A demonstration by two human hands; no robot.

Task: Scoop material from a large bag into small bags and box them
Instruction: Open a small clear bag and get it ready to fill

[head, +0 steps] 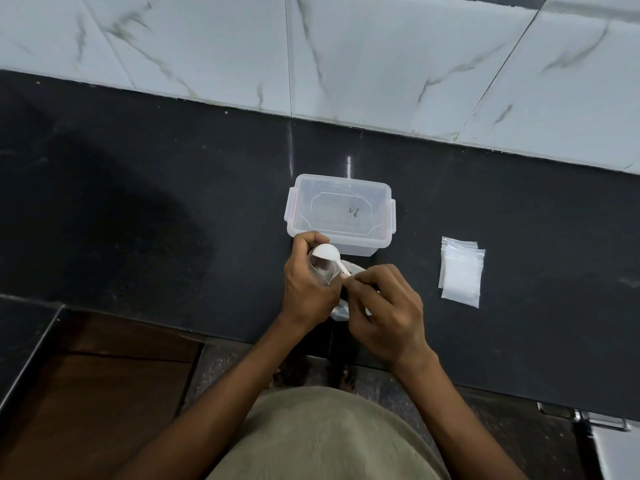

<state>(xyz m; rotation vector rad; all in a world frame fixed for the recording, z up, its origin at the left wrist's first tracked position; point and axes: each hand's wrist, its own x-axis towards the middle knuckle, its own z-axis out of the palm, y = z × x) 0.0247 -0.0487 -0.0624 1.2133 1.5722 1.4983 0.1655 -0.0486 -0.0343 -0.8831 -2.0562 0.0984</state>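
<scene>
Hands [381,306] hide most of large bag [341,311].

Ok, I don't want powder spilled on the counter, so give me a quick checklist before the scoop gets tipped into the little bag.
1. Small bag held: ok, the left hand grips it.
2. Bag mouth open: ok, it gapes under the scoop's bowl.
3. White scoop over the mouth: ok, the right hand pinches its handle.
4. Scoop loaded: cannot tell, the bowl's contents do not show.
5. Large bag under the hands to catch spills: cannot tell, mostly hidden.
6. Clear box ready for bags: ok, open with no bags inside; the filled bags lie to its right on the counter.
</scene>
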